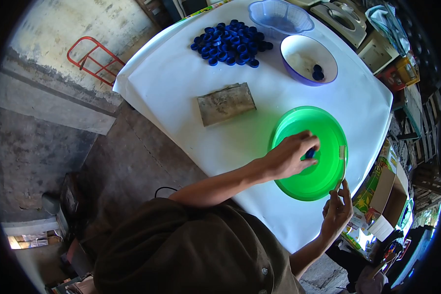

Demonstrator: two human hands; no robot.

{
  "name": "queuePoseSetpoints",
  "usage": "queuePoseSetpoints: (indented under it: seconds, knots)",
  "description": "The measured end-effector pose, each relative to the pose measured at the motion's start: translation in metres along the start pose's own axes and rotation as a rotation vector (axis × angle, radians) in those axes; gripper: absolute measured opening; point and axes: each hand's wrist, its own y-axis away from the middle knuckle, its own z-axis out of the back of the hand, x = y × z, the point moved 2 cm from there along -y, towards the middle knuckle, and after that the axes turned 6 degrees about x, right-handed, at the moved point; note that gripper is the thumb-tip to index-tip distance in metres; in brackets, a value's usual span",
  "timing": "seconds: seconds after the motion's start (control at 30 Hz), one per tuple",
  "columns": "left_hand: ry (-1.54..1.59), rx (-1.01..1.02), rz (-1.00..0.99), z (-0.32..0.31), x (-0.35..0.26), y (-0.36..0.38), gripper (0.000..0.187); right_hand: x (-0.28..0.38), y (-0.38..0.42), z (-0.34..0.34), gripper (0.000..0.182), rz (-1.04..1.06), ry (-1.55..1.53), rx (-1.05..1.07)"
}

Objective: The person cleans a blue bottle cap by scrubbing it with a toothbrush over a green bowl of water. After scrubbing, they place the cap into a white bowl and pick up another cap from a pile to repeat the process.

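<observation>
Over the green basin (299, 190), my left hand (294, 154) has its fingers closed round a dark blue cap (310, 153). My right hand (338, 208) is at the basin's near right rim and pinches the handle of a brush (344, 169). The brush's bristled head points away from me, over the inner right side of the basin. The cap and the bristles are apart.
A pile of blue caps (230, 43) lies at the table's far side. Beside it are a translucent basket (281, 17) and a purple-white bowl (299, 49) with a few caps. A worn brown block (226, 104) lies left of the basin. An open carton (389, 196) stands right of the table.
</observation>
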Motion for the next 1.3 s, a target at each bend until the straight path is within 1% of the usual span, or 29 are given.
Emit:
queuePoseSetpoints:
  seconds: [0.1,0.13,0.23,0.27,0.37,0.4,0.5,0.57,0.63,0.7,0.77,0.87,0.97,1.07,1.17,1.27,1.3]
  knots:
    - [0.129,-0.036,-0.089,-0.004,0.0,0.004,0.036,-0.004,-0.002,0.003,0.038,0.001,0.013,0.015]
    - [0.221,-0.153,-0.176,-0.004,-0.004,0.004,0.035,-0.003,-0.003,0.003,0.038,0.012,0.024,0.016]
    - [0.138,-0.057,-0.145,-0.003,-0.006,0.004,0.033,-0.002,-0.003,0.001,0.038,-0.007,0.017,0.037]
    - [0.045,0.044,-0.082,-0.009,0.001,0.006,0.034,0.0,-0.003,-0.002,0.038,-0.01,0.012,0.039]
    - [0.054,0.072,-0.109,-0.015,0.003,0.011,0.035,0.001,-0.005,-0.004,0.037,0.012,0.001,0.036]
    - [0.128,0.031,-0.163,-0.007,-0.002,0.008,0.036,0.0,-0.006,-0.005,0.037,0.022,-0.005,0.029]
    - [0.219,-0.128,-0.242,0.024,-0.006,0.006,0.029,0.006,-0.004,-0.001,0.038,-0.001,-0.015,0.053]
    - [0.143,-0.334,-0.233,0.053,0.004,0.01,0.024,0.0,-0.005,0.004,0.038,0.008,-0.028,0.064]
    - [-0.069,-0.529,-0.205,0.083,0.033,0.017,0.024,-0.005,-0.004,0.005,0.038,0.003,-0.034,0.054]
    - [-0.23,-0.59,-0.037,0.107,0.074,0.03,0.027,-0.01,-0.003,0.006,0.038,-0.018,-0.026,0.029]
    - [-0.216,-0.613,0.169,0.122,0.094,0.043,0.032,-0.009,-0.001,0.005,0.038,0.001,-0.044,0.018]
    - [-0.56,-0.566,0.182,0.131,0.128,0.056,0.038,-0.01,-0.002,0.003,0.039,0.012,-0.039,0.033]
    - [-0.489,-0.48,0.245,0.128,0.146,0.059,0.041,-0.004,-0.003,-0.002,0.039,0.009,-0.057,0.048]
    - [-0.43,-0.481,0.293,0.13,0.151,0.058,0.041,-0.002,-0.003,-0.006,0.038,0.005,-0.064,0.056]
    - [-0.395,-0.494,0.283,0.131,0.144,0.058,0.039,-0.003,-0.004,-0.008,0.038,-0.001,-0.074,0.089]
    - [-0.393,-0.554,0.229,0.129,0.14,0.061,0.039,-0.003,-0.005,-0.01,0.037,0.006,-0.086,0.094]
    - [-0.399,-0.539,0.225,0.128,0.144,0.061,0.038,-0.003,-0.005,-0.01,0.037,0.01,-0.086,0.094]
